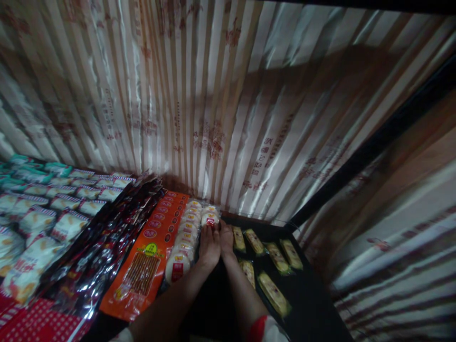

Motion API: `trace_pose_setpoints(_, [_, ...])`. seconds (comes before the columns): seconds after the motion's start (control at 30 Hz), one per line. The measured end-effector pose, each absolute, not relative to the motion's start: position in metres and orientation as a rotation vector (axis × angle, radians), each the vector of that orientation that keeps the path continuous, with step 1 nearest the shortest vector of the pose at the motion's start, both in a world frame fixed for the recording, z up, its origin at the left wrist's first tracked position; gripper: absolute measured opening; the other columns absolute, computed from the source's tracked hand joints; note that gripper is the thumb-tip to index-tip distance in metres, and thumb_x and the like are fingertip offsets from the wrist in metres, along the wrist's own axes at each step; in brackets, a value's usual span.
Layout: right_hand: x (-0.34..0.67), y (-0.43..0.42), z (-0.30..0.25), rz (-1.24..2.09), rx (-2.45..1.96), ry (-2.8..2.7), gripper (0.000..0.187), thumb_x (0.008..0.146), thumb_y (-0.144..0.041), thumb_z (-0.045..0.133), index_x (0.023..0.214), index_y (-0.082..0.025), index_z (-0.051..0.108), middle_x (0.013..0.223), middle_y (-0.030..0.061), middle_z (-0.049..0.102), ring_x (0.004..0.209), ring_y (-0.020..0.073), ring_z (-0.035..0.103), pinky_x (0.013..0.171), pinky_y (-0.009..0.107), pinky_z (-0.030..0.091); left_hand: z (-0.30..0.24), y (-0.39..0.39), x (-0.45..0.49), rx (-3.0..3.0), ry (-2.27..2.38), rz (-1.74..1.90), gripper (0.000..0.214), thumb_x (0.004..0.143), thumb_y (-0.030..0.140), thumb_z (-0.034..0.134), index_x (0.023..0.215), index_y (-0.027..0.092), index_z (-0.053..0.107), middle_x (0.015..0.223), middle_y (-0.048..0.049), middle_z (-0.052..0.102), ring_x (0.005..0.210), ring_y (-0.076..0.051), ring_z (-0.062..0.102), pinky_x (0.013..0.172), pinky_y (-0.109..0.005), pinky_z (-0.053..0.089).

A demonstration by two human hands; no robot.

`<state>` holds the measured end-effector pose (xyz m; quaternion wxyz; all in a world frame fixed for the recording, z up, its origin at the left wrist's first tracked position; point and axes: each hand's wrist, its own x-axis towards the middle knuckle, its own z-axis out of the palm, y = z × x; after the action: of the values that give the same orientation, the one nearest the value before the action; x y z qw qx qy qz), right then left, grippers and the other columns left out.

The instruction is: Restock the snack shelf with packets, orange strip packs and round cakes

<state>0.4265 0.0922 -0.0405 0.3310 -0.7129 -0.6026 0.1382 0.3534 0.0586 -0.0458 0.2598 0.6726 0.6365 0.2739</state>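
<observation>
Both my hands reach forward to the back of a dark shelf (313, 304). My left hand (209, 245) and my right hand (226, 239) meet side by side, fingers closed on a small round white packet with a red label (210, 219). That packet sits at the far end of a row of round white packets (183, 242) overlapping toward me. Just right of my right hand lie several small yellow wrapped bars (276, 263) on the dark surface.
Left of the white row lie long orange snack packets (151, 251), then dark glossy bags (107, 247), then white and teal packets (42, 209). A red checked packet (35, 325) is at the bottom left. A striped patterned sheet (213, 95) forms the back wall.
</observation>
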Motion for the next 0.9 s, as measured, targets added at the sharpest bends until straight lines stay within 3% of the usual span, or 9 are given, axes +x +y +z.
trace_pose_setpoints(0.27, [0.421, 0.08, -0.042, 0.31, -1.85, -1.486, 0.034, 0.076, -0.023, 0.044, 0.103, -0.011, 0.06, 0.09, 0.0145, 0.063, 0.08, 0.0233, 0.058, 0.07, 0.031, 0.045, -0.044, 0.057, 0.354, 1.873, 1.764, 0.714, 0.045, 0.085, 0.01, 0.029, 0.127, 0.005, 0.045, 0.136, -0.0177, 0.041, 0.131, -0.026, 0.029, 0.109, -0.045, 0.023])
trace_pose_setpoints(0.37, [0.417, 0.067, -0.044, 0.253, -1.755, -1.434, 0.037, 0.074, -0.022, 0.042, 0.107, -0.013, 0.058, 0.095, 0.0127, 0.062, 0.083, 0.0221, 0.057, 0.074, 0.031, 0.046, -0.038, 0.048, 0.357, 1.978, 1.74, 0.785, 0.046, 0.081, 0.004, 0.029, 0.122, 0.005, 0.049, 0.13, -0.0185, 0.048, 0.128, -0.028, 0.036, 0.105, -0.049, 0.03])
trace_pose_setpoints(0.5, [0.413, 0.043, -0.046, 0.254, -1.64, -1.425, 0.038, 0.075, -0.024, 0.039, 0.107, -0.015, 0.059, 0.102, 0.012, 0.061, 0.088, 0.0225, 0.056, 0.077, 0.033, 0.046, -0.025, 0.03, 0.358, 2.102, 1.617, 0.933, 0.048, 0.079, 0.001, 0.029, 0.116, 0.016, 0.055, 0.121, -0.0121, 0.057, 0.118, -0.024, 0.048, 0.099, -0.044, 0.04])
trace_pose_setpoints(0.67, [0.407, 0.013, -0.053, 0.314, -1.638, -1.406, 0.04, 0.075, -0.028, 0.039, 0.107, -0.015, 0.06, 0.103, 0.0129, 0.059, 0.088, 0.0223, 0.057, 0.075, 0.032, 0.047, -0.009, -0.004, 0.351, 2.057, 1.667, 0.96, 0.048, 0.075, 0.0, 0.028, 0.108, 0.013, 0.061, 0.107, -0.0141, 0.064, 0.104, -0.025, 0.057, 0.089, -0.04, 0.047])
trace_pose_setpoints(0.9, [0.401, -0.032, -0.059, 0.374, -1.594, -1.41, 0.037, 0.074, -0.027, 0.041, 0.102, -0.015, 0.063, 0.098, 0.0112, 0.061, 0.091, 0.0207, 0.057, 0.085, 0.033, 0.046, -0.005, -0.046, 0.34, 1.785, 1.712, 0.924, 0.041, 0.076, 0.004, 0.034, 0.104, 0.015, 0.062, 0.109, -0.0128, 0.062, 0.106, -0.025, 0.055, 0.093, -0.04, 0.043])
